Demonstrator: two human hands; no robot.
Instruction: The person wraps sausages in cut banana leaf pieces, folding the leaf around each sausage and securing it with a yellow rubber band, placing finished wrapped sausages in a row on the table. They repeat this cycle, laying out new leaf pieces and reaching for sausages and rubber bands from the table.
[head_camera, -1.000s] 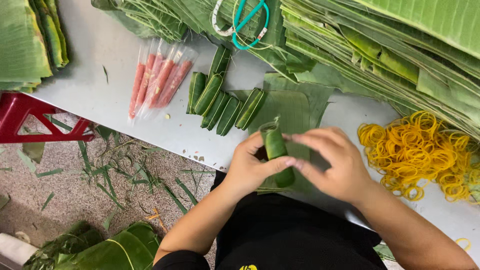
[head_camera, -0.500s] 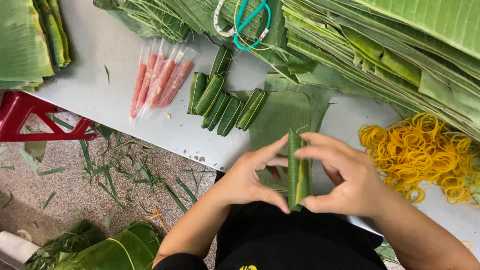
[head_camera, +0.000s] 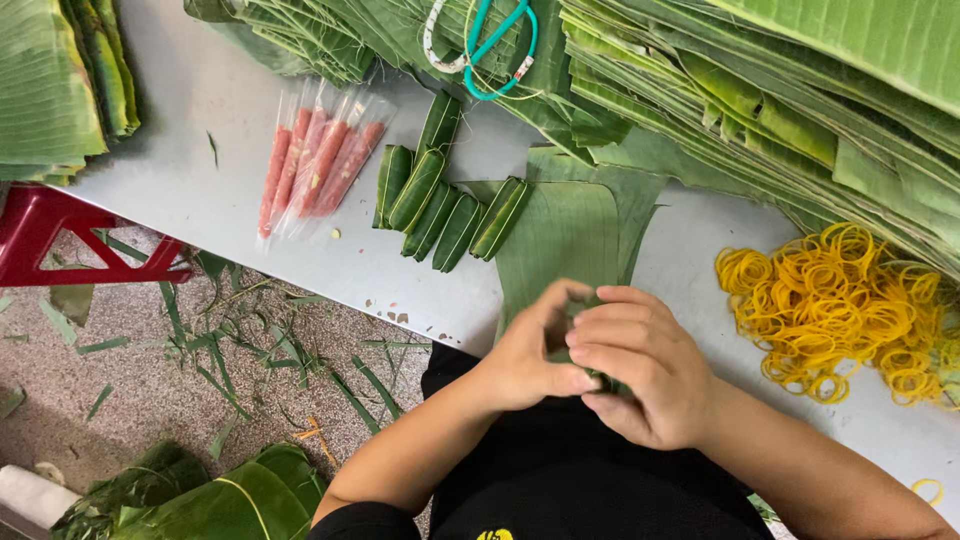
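My left hand (head_camera: 532, 358) and my right hand (head_camera: 640, 362) are cupped together over a small green leaf-wrapped roll (head_camera: 580, 308), which is almost fully hidden between the fingers. They hover at the near edge of the grey table (head_camera: 220, 190), just over a flat piece of banana leaf (head_camera: 560, 235). Several finished leaf-wrapped rolls (head_camera: 440, 195) lie in a loose row beyond my hands. To their left sit clear plastic sleeves of pink sausages (head_camera: 315, 160).
A heap of yellow rubber bands (head_camera: 850, 310) lies at the right. Stacks of cut banana leaves (head_camera: 800, 90) fill the back, with teal-handled scissors (head_camera: 495, 45) on them. More leaves (head_camera: 60, 90) are at far left. A red stool (head_camera: 60, 235) and leaf scraps (head_camera: 230, 330) are on the floor.
The roll was held upright between my fingertips; both hands have since closed around it and drawn together, hiding most of it.
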